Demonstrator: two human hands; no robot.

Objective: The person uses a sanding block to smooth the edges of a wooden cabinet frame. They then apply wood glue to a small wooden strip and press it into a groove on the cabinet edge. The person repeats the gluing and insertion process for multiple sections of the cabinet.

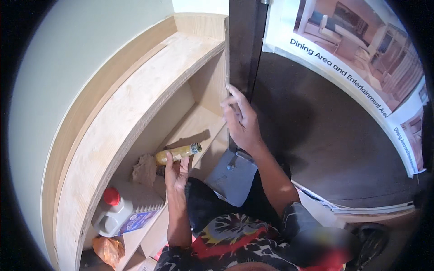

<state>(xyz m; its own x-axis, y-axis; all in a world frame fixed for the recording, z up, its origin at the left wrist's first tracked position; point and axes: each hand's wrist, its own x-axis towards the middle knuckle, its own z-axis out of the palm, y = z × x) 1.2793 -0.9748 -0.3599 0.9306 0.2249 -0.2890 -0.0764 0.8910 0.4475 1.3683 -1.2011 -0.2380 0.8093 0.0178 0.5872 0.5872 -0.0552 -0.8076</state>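
Note:
My left hand (176,173) is closed around a small glass bottle (174,155) with yellowish contents and a dark patterned cap. The bottle lies tilted nearly sideways, its cap end toward the right, in front of the shelf opening. Higher up, my right hand (243,123) is raised beside the right upright of the wooden shelf (144,101). Its fingers are apart and partly bent, and nothing shows in them. Whether its fingertips touch the upright, I cannot tell. Behind the bottle sits a crumpled beige cloth or paper (144,170).
A translucent jug with a red cap (113,212) and an orange plastic bag (108,251) occupy the shelf at lower left. A grey flat panel (233,176) lies below my hands. A dark door or panel (307,140) with taped picture sheets (334,58) stands at right.

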